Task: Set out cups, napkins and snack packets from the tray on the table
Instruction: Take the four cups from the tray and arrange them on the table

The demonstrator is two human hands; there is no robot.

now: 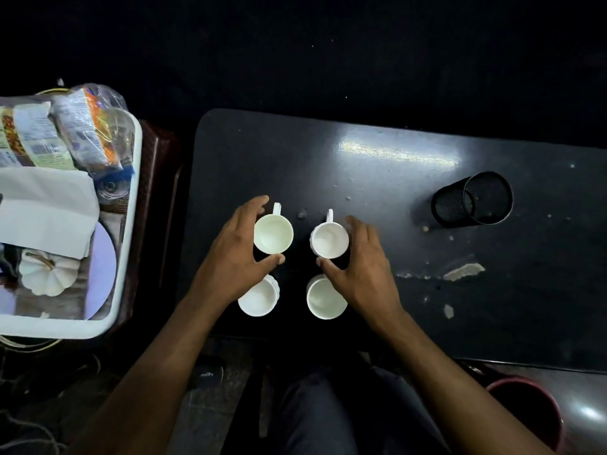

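Item: four white cups, upright and empty, in a two-by-two square at the 6 o'clock edge of the dark tabletop (361, 178). Clock positions taken from the middle of that square.

- Cup 1 (273, 233), at 11 o'clock, handle pointing to 12. Enclosed by the left hand (236, 257): fingers curled past its far side, thumb hooked under its near rim, palm against the 9 o'clock wall.
- Cup 2 (329, 239), at 1 o'clock, handle to 12. Enclosed likewise by the right hand (361, 267), with fingers at the 3 o'clock side and thumb at the near rim.
- Cup 3 (258, 298), at 7 o'clock, partly covered by the left wrist. Not held.
- Cup 4 (325, 298), at 5 o'clock, partly covered by the base of the right hand. Not held.

Still in the white tray (128, 224), well apart at 9 o'clock: two snack packets (88, 126), one stack of white napkins (46, 208), one white pumpkin ornament (46, 274).

Also on the tabletop: black mesh pen holder (473, 200) on its side at 2 o'clock; peeled patch (463, 270) at 3 o'clock.

Markings: cups plain, no print. Packets printed in orange, with a barcode showing; lettering too small and blurred to read. No brand legible anywhere.
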